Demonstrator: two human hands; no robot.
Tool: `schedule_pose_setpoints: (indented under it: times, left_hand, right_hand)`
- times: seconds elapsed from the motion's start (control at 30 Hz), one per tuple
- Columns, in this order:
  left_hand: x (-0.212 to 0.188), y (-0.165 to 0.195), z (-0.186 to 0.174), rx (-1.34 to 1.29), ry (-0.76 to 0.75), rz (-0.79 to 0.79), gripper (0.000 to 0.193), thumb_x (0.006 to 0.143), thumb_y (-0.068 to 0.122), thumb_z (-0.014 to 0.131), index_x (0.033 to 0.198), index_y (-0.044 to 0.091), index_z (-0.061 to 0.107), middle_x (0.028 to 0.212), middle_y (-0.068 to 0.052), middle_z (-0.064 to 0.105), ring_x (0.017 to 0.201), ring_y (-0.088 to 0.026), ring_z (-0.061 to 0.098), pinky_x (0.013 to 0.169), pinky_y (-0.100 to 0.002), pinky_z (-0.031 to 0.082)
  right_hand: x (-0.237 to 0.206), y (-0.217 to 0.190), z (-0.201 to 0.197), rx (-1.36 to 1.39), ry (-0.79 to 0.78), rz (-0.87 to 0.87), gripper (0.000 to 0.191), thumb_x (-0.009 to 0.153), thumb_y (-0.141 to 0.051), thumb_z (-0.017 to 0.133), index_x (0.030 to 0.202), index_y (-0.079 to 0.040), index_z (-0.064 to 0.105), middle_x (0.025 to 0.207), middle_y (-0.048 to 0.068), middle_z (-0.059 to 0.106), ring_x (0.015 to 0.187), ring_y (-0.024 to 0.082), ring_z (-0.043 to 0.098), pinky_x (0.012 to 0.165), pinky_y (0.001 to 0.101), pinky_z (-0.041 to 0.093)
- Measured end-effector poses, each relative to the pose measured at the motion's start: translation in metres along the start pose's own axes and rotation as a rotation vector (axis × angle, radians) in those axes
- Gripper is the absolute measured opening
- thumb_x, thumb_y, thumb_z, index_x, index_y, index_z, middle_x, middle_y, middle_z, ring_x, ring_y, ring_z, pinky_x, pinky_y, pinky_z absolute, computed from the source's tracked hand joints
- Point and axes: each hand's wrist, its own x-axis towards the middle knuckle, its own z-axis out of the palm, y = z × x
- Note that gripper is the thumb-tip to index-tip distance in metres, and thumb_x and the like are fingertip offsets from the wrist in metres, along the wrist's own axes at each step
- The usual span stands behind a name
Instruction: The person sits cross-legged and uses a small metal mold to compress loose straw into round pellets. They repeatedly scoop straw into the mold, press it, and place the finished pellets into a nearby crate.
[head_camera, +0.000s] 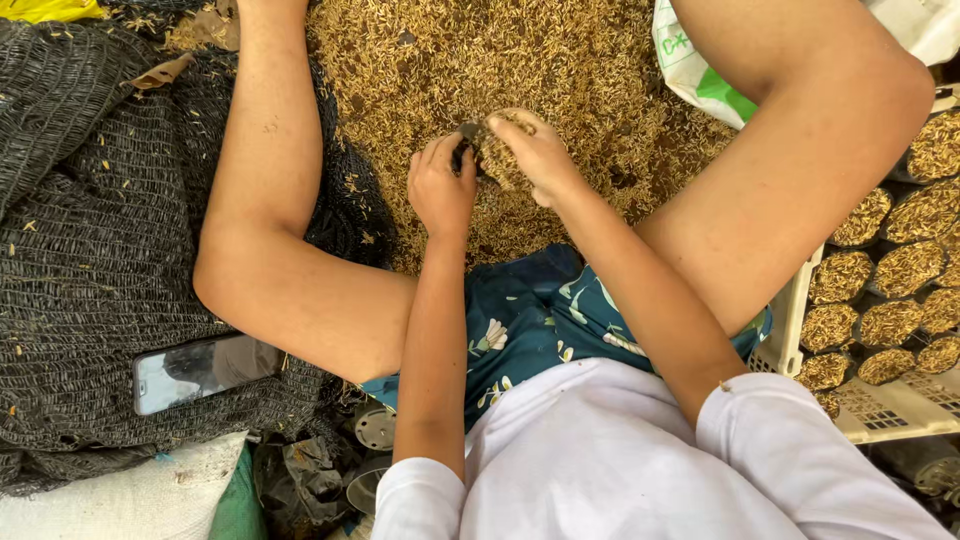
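Husk-filled pot (497, 152) (one), gripped by left hand (441, 190), right hand (535, 152) closed around it.

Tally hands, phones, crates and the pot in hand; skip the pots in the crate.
Hands: 2 (left hand, right hand)
Pot: 1
Phone: 1
Crate: 1
Total: 5

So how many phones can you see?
1. The phone lies on the black netting beside the left leg. The left hand and right hand hold a small husk-filled pot. Others may be hidden.
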Motion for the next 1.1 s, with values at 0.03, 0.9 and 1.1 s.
schedule_pose_setpoints:
  times: [0.03,0.9,1.1]
  left_hand:
    - [0.002,-0.003,0.0,0.013,0.012,-0.018,0.024,0.089,0.017,0.079,0.112,0.012,0.075,0.113,-0.002,0.075,0.098,-0.025,0.068,0.089,-0.037,0.054]
    - [0.016,-0.001,-0.018,0.074,-0.223,0.038,0.066,0.083,-0.005,0.066,0.145,0.007,0.051,0.153,-0.004,0.051,0.102,-0.027,0.072,0.081,-0.04,0.057]
    - [0.013,-0.003,-0.019,-0.144,-0.219,0.046,0.068,0.08,0.0,0.071,0.145,0.009,0.05,0.155,-0.001,0.047,0.111,-0.03,0.069,0.084,-0.04,0.058]
  right_hand:
    - [0.0,-0.004,-0.004,-0.013,0.004,0.01,0.058,0.092,-0.05,0.062,0.139,-0.016,0.061,0.149,0.021,0.057,0.146,0.041,0.042,0.111,0.0688,0.031]
    - [-0.004,-0.007,-0.006,0.015,-0.046,0.31,0.077,0.098,-0.051,0.058,0.161,-0.02,0.028,0.163,0.014,0.018,0.148,0.029,0.026,0.113,0.0694,0.024]
    - [0.009,0.01,0.017,0.527,-0.33,0.096,0.064,0.112,-0.044,0.047,0.147,0.009,0.049,0.136,0.034,0.062,0.115,0.033,0.063,0.091,0.0452,0.057]
